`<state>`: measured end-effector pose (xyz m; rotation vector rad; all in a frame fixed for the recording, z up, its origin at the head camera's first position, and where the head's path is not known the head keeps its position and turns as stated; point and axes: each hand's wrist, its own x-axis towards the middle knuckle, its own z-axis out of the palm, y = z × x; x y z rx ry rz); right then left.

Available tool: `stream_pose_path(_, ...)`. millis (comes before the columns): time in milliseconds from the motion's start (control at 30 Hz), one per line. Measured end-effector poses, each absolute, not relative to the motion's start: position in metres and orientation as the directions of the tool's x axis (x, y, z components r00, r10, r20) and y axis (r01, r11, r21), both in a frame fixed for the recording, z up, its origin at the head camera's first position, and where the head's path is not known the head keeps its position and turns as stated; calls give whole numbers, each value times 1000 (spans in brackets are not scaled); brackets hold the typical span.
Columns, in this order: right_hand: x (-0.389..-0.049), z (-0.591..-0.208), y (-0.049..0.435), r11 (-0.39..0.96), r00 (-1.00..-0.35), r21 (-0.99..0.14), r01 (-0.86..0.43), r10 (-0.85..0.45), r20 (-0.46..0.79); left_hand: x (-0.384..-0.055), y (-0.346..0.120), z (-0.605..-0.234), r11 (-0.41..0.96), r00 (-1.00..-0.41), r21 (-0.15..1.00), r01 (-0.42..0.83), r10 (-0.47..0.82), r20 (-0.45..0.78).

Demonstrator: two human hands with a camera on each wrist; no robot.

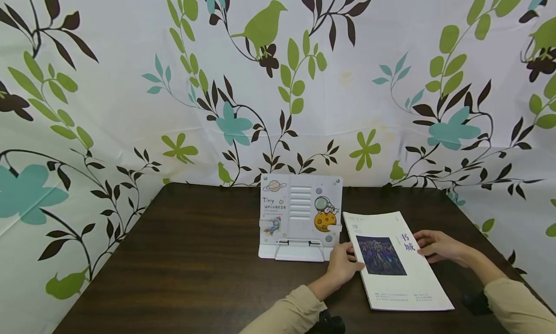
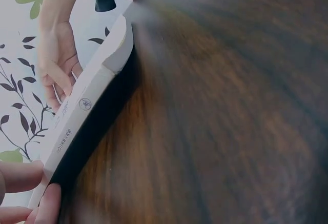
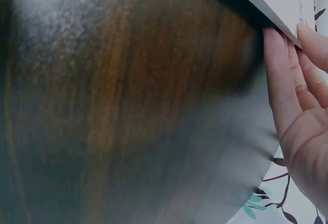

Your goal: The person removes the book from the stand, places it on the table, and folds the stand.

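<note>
A white magazine (image 1: 419, 281) with a dark picture and Chinese characters on its cover lies at a slant on the right side of the table. My left hand (image 1: 340, 266) pinches its spine edge, thumb on the cover side and fingertips (image 2: 50, 203) under it. At the opposite edge my right hand (image 1: 445, 248) holds it with the thumb above and the fingers (image 3: 279, 75) beneath. The left wrist view shows the spine raised over a dark shadow. Left of the magazine stands a white book stand (image 1: 299, 228) with space drawings, its wire holder at the bottom front.
The dark wooden table (image 1: 187, 276) reaches back to a hanging cloth (image 1: 130, 107) printed with leaves, flowers and birds. A black wrist device (image 1: 329, 322) sits by the left sleeve, another (image 1: 475, 302) by the right sleeve.
</note>
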<state>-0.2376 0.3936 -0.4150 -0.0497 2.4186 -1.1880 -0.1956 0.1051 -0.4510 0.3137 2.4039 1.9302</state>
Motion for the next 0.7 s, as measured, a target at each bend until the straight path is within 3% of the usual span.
stream_pose_path(700, -240, -420, 397, 657, -906, -739, 147, -212, -368, -203, 98, -449, 449, -931, 833, 323, 309, 194)
